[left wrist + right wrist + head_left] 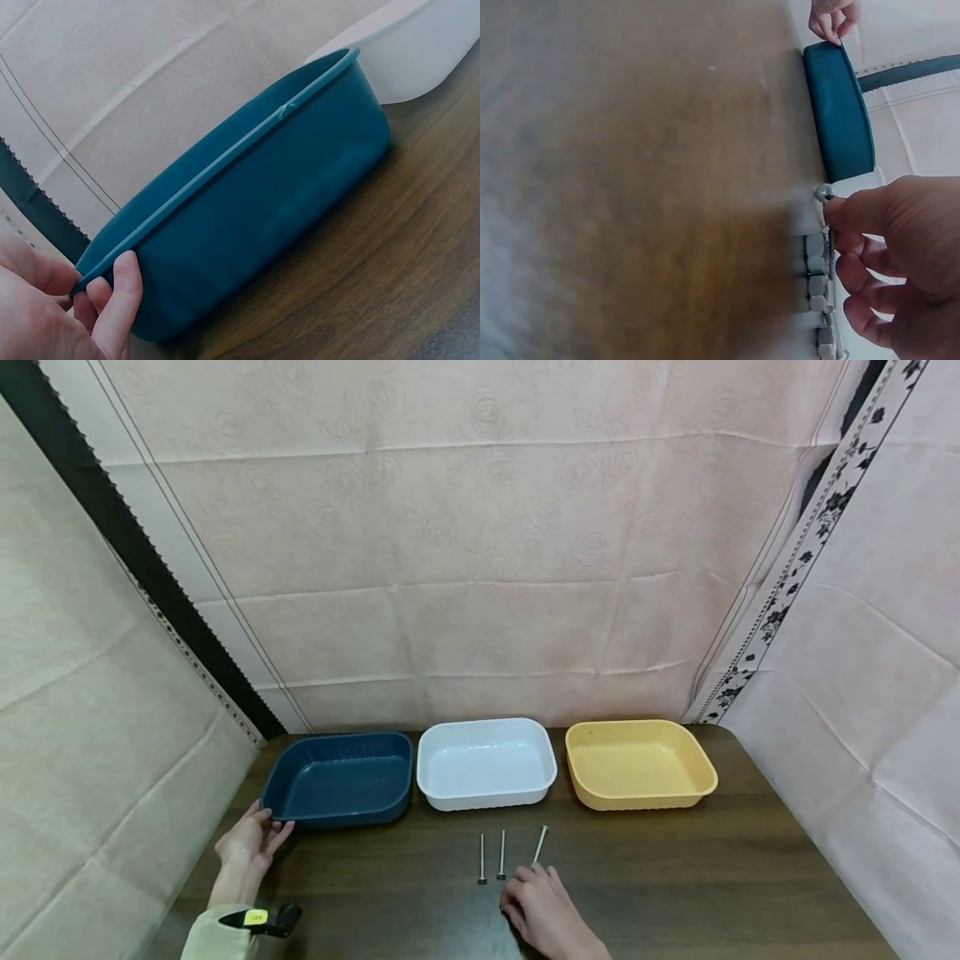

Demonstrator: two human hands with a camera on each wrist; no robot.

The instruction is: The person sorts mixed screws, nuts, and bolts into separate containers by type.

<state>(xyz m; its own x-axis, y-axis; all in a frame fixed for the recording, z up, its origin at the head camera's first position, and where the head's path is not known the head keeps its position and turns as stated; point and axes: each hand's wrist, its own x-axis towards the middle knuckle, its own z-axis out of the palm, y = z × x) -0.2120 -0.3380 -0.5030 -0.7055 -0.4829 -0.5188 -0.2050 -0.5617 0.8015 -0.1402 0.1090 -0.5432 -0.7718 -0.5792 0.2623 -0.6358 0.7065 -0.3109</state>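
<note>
Left hand: its grip is narrow, thumb and fingers of the left hand [247,842] pinching the rim of the blue tray [341,779] at the near left corner.
Right hand: the fingers of the right hand [542,906] are curled, pinching the tilted bolt [540,845] near its lower end; its upper end points toward the trays.
Two other bolts: the left bolt [482,858] and the middle bolt [502,855] are side by side, just left of the held one; whether they stand or lie cannot be told.
Trays: blue at left, the white tray [487,767] in the middle, the yellow tray [639,764] at right, in a row along the far edge of the tabletop [690,877].
Backdrop: pale patterned cloth [480,518] behind the row.
Left sleeve: light-coloured sleeve [213,937], below a black strap [238,919].
</note>
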